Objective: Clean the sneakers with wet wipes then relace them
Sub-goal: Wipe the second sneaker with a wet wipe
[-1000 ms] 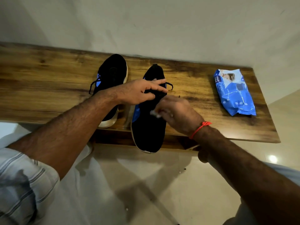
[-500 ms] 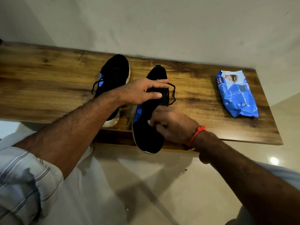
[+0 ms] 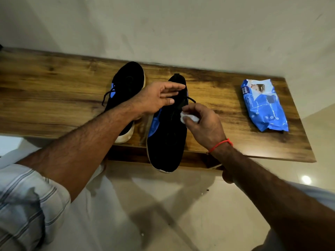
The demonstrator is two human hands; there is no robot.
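Note:
Two black sneakers with blue accents lie on a wooden shelf [image 3: 54, 91]. The left sneaker [image 3: 129, 82] points toward the wall, its lace hanging loose. The right sneaker [image 3: 166, 140] points toward me, its toe past the shelf's front edge. My left hand [image 3: 157, 98] hovers over the right sneaker's heel end with fingers straight, gripping nothing. My right hand [image 3: 203, 124] pinches a small crumpled white wet wipe [image 3: 188, 118] just above the sneaker's laces.
A blue pack of wet wipes [image 3: 264, 105] lies on the shelf's right part. A plain wall stands right behind the shelf. Pale tiled floor [image 3: 163, 214] lies below, and the shelf ends on the right at the corner [image 3: 311, 160].
My left hand let go of the right sneaker's collar and opened its fingers. My right hand lifted off the sneaker's top, and the wipe now shows at its fingertips.

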